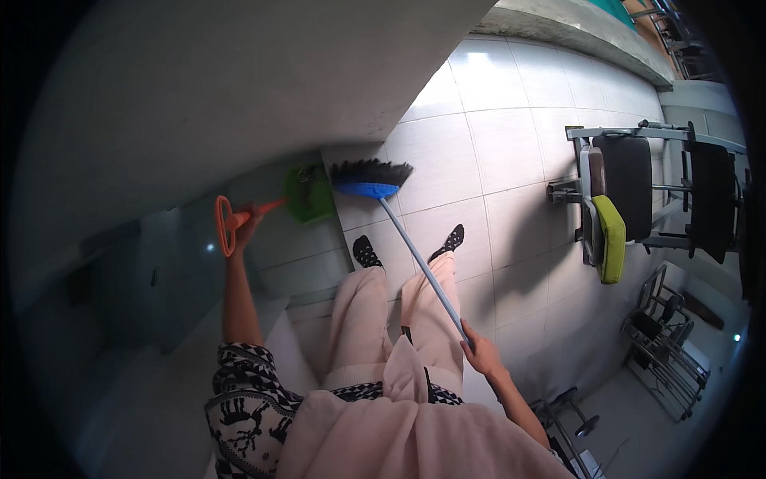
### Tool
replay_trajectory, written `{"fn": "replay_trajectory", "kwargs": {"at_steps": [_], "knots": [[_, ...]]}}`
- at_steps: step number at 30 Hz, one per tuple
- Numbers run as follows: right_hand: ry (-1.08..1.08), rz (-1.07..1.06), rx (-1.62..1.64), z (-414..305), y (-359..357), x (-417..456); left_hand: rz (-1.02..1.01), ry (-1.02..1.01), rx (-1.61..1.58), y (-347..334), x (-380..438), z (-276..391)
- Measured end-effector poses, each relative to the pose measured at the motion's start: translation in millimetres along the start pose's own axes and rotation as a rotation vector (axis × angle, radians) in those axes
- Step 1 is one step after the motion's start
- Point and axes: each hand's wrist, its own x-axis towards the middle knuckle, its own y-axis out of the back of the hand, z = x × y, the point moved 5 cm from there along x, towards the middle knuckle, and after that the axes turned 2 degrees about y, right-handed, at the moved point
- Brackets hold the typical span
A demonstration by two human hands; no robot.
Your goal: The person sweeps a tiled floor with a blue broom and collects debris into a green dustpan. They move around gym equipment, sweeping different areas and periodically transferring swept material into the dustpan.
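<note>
My left hand [246, 223] is closed around the orange handle of a dustpan, just beyond its loop grip [224, 226]. The green dustpan pan [309, 194] is at the far end of that handle, by the wall's foot, with some dark debris in it. In my right hand [482, 353] is the upper part of a broom's grey-blue stick [423, 266]. The broom's blue head [370, 190] has dark bristles [383, 172], which point away from me over the pale tiles just right of the pan. A small gap seems to part bristles and pan.
A pale wall [251, 78] rises at the left and front. Exercise equipment with dark pads [622, 185] and a yellow-green pad [609, 239] stands on the right. Behind it are a metal rack [664, 341] and a dumbbell [577, 410]. A concrete ledge [574, 33] bounds the tiled floor [508, 149].
</note>
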Motion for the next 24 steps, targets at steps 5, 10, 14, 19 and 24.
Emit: {"fn": "replay_trajectory", "kwargs": {"at_steps": [5,10,14,19,24], "knots": [[-0.110,0.110,0.082,6.7,59.9,-64.9,0.024,0.028,0.013,-1.6,-5.8,-15.4],[-0.211,0.207,-0.048,0.1,107.4,7.3,0.017,0.058,0.023,0.5,-15.6,-26.8],[-0.136,0.326,-0.237,16.3,107.9,105.3,-0.010,0.048,-0.055,-7.7,-10.8,-27.9],[-0.210,0.120,-0.374,4.5,64.0,90.2,0.062,0.043,-0.038,-16.6,-20.3,-12.6],[-0.141,0.018,-0.034,18.4,7.5,-16.2,0.103,0.103,-0.038,-20.0,-26.2,-13.3]]}}
